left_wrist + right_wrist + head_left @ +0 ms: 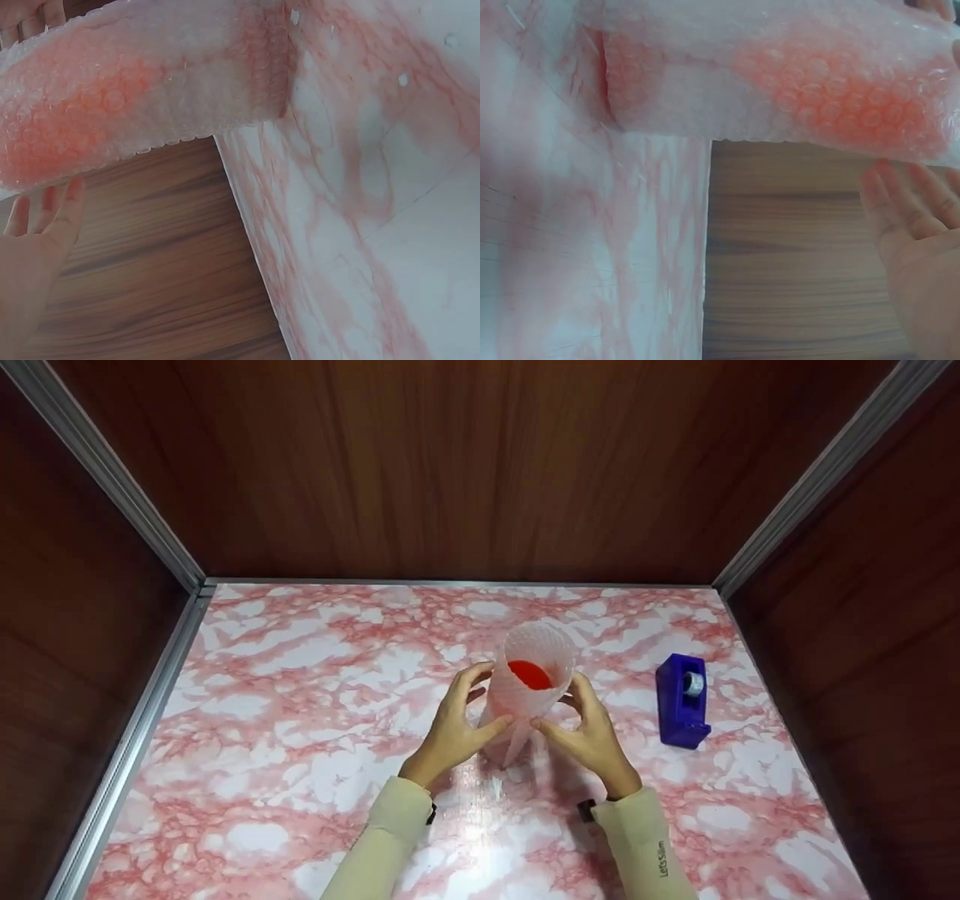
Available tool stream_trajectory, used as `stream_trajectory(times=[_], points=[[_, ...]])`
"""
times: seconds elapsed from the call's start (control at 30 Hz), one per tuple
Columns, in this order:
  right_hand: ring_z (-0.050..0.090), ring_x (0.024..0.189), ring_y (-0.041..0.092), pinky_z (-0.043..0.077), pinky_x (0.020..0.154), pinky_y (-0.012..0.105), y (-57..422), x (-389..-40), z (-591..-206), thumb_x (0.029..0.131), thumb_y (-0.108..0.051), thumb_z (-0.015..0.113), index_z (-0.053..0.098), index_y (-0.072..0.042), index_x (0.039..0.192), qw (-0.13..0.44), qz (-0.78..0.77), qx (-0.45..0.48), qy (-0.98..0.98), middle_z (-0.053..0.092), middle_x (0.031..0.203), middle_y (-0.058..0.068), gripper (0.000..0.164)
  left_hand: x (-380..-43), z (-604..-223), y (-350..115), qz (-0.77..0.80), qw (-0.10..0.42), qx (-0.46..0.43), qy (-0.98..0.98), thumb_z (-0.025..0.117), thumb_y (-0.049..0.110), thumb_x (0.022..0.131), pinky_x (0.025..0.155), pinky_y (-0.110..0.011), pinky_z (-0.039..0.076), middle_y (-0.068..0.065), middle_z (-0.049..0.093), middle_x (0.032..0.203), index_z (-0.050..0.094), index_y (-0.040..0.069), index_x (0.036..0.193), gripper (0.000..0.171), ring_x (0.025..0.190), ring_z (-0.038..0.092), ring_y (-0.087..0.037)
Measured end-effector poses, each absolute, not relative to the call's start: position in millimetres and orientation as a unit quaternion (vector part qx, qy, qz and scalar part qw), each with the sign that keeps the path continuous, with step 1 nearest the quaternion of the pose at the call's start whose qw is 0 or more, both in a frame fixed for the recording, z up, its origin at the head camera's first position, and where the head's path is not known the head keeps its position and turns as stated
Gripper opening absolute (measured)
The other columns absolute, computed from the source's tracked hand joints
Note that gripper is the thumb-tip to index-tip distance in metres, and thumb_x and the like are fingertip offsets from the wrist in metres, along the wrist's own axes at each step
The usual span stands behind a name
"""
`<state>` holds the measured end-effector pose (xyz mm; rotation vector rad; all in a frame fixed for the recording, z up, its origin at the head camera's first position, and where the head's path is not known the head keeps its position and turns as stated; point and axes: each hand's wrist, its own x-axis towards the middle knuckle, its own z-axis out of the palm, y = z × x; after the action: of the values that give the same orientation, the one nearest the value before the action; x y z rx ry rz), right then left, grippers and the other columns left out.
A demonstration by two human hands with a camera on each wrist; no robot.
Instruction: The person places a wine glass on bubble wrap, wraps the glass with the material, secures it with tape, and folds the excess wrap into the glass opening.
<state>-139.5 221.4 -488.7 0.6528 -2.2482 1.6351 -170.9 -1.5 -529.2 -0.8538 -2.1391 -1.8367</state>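
Note:
A tube of clear bubble wrap [523, 701] stands upright on the marbled table, wrapped around something red [531, 675] whose round top shows inside the open upper end. What kind of thing the red one is cannot be told; its lower part glows orange-red through the bubbles [67, 112]. My left hand [463, 721] holds the wrap from the left, thumb on the near side, fingers curved towards the back. From the right, my right hand [589, 727] holds it likewise, its thumb close to the left one. In the right wrist view, the fingers [907, 199] lie along the bubbled surface.
A blue tape dispenser [681, 701] with a roll of clear tape stands on the table [300, 720] to the right. Dark wood-grain panels [450, 472] rise at the back and both sides, with metal rails [127, 502] along their corners.

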Motion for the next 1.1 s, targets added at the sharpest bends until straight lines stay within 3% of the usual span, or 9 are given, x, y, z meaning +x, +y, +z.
stream_trajectory(times=[0.17,0.33,0.57,0.7,0.83,0.93,1.1], points=[[0.055,0.123,0.031,0.046,0.1,0.04,221,-139,-490,0.076,0.01,0.082,0.036,0.012,0.136,0.165,0.57,0.241,-0.768,0.053,0.134,0.027,0.076,-171,-530,-1,-0.619,0.112,-0.307,-0.714,0.079,0.018,0.088,0.104,-0.041,0.045,-0.008,0.045,0.142,0.04,0.008,0.143,0.068,0.131,0.047,-0.025],[0.056,0.122,0.025,0.05,0.094,0.039,220,-141,-491,0.075,0.011,0.082,0.047,0.011,0.13,0.191,0.539,0.262,-0.778,0.057,0.131,0.024,0.064,-173,-534,0,-0.601,0.141,-0.33,-0.714,0.078,0.012,0.089,0.1,-0.04,0.048,-0.009,0.045,0.144,0.049,0.01,0.14,0.059,0.131,0.047,-0.026],[0.051,0.123,0.046,0.053,0.086,0.049,218,-143,-494,0.076,0.015,0.078,0.058,0.013,0.129,0.223,0.484,0.302,-0.79,0.05,0.136,0.034,0.057,-176,-536,0,-0.548,0.182,-0.356,-0.735,0.073,0.017,0.094,0.106,-0.038,0.041,-0.009,0.044,0.147,0.054,0.015,0.146,0.055,0.134,0.043,-0.022],[0.051,0.119,0.054,0.051,0.095,0.035,217,-143,-496,0.075,0.018,0.077,0.06,0.014,0.127,0.231,0.477,0.315,-0.787,0.048,0.133,0.041,0.054,-176,-538,0,-0.555,0.177,-0.367,-0.726,0.071,0.016,0.095,0.106,-0.041,0.042,-0.013,0.041,0.147,0.054,0.013,0.146,0.054,0.134,0.043,-0.024],[0.049,0.121,0.054,0.043,0.105,0.035,222,-151,-515,0.075,0.018,0.077,0.062,0.011,0.127,0.236,0.463,0.326,-0.79,0.047,0.136,0.039,0.055,-175,-538,0,-0.551,0.18,-0.37,-0.726,0.07,0.013,0.096,0.105,-0.047,0.042,-0.015,0.039,0.147,0.053,0.011,0.146,0.053,0.134,0.042,-0.027],[0.05,0.124,0.048,0.044,0.104,0.041,227,-157,-528,0.075,0.016,0.078,0.063,0.006,0.128,0.24,0.441,0.337,-0.796,0.046,0.14,0.033,0.056,-173,-538,-1,-0.544,0.172,-0.363,-0.737,0.069,0.015,0.096,0.106,-0.046,0.041,-0.013,0.038,0.148,0.052,0.013,0.147,0.054,0.134,0.041,-0.028],[0.05,0.128,0.037,0.047,0.098,0.039,230,-159,-526,0.084,0.003,0.077,0.064,-0.002,0.132,0.243,0.388,0.347,-0.818,0.046,0.146,0.023,0.05,-172,-538,-2,-0.54,0.157,-0.348,-0.75,0.068,0.019,0.097,0.107,-0.04,0.041,-0.01,0.036,0.15,0.051,0.015,0.149,0.055,0.134,0.041,-0.025]])
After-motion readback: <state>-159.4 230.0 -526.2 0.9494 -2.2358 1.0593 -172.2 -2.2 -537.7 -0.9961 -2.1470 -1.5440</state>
